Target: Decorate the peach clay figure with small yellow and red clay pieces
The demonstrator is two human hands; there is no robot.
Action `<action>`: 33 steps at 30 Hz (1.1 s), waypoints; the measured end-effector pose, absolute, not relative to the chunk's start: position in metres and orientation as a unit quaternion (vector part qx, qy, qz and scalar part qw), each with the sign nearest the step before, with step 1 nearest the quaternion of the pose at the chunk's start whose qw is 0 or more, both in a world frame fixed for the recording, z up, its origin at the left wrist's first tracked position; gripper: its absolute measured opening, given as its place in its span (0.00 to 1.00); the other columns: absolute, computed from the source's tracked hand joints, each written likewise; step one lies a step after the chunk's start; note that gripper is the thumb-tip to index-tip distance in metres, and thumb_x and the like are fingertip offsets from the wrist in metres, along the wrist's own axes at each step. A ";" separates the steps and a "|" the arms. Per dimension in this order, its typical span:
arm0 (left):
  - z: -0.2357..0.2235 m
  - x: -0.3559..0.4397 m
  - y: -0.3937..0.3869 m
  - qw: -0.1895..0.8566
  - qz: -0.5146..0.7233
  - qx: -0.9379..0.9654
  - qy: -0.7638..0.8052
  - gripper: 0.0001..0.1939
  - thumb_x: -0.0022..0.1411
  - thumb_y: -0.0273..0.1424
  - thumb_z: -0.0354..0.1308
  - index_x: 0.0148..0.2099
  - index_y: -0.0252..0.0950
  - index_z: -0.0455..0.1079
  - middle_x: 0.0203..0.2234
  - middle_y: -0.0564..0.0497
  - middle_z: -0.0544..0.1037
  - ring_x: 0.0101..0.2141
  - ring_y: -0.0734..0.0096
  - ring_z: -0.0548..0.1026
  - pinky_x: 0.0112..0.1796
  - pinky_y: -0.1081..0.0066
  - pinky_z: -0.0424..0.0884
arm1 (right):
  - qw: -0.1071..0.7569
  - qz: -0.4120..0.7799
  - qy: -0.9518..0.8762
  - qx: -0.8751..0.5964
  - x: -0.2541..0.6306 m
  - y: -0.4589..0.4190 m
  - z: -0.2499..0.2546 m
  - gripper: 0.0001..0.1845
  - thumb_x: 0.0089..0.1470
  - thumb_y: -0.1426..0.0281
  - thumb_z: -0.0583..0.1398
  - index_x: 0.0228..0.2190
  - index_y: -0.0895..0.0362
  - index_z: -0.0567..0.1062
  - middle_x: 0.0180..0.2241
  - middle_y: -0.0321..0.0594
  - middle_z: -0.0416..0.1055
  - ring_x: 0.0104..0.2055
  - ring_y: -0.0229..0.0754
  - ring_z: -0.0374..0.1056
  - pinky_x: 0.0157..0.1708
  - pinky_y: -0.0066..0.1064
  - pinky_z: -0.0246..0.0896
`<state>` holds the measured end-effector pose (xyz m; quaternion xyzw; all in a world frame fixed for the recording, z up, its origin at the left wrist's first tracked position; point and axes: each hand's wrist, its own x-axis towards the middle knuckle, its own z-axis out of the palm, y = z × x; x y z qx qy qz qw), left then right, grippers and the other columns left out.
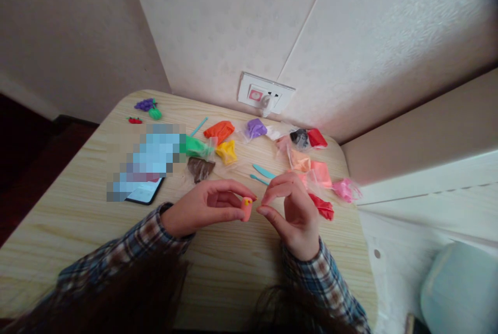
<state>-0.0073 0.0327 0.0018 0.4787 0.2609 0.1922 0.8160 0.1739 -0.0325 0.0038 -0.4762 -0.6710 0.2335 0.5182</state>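
Observation:
My left hand pinches a small pink clay piece with a yellow spot on top, held between thumb and fingers just above the wooden table. My right hand hovers right beside the piece, its fingers curled and thumb and forefinger drawn close near the yellow spot. Whether the right fingers hold anything is too small to tell. Both arms wear plaid sleeves.
Bags of coloured clay lie behind my hands: orange, yellow, purple, green, brown, red, pink. Two teal modelling tools, a phone, clay grapes and a wall socket sit around.

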 end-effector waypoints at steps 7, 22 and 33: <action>-0.005 -0.007 0.031 0.835 0.195 0.457 0.239 0.13 0.50 0.23 0.64 0.40 0.35 0.73 0.32 0.54 0.79 0.34 0.75 0.77 0.39 0.73 0.70 | 0.493 0.266 -0.688 -0.461 0.167 -0.035 0.006 0.07 0.51 0.76 0.61 0.32 0.52 0.75 0.32 0.36 0.65 0.37 0.40 0.63 0.39 0.37 0.57; -0.002 -0.006 0.030 0.835 0.201 0.454 0.236 0.12 0.49 0.21 0.65 0.38 0.35 0.73 0.30 0.56 0.79 0.31 0.78 0.77 0.36 0.76 0.71 | 0.497 0.321 -0.664 -0.457 0.168 -0.031 0.004 0.09 0.51 0.76 0.62 0.33 0.50 0.76 0.33 0.36 0.63 0.39 0.39 0.61 0.40 0.35 0.59; 0.000 -0.005 0.030 0.835 0.201 0.455 0.236 0.11 0.48 0.21 0.65 0.37 0.35 0.73 0.32 0.56 0.78 0.30 0.77 0.76 0.38 0.73 0.71 | 0.491 0.359 -0.658 -0.443 0.167 -0.031 0.005 0.07 0.51 0.75 0.61 0.34 0.51 0.75 0.35 0.36 0.64 0.40 0.39 0.61 0.42 0.35 0.58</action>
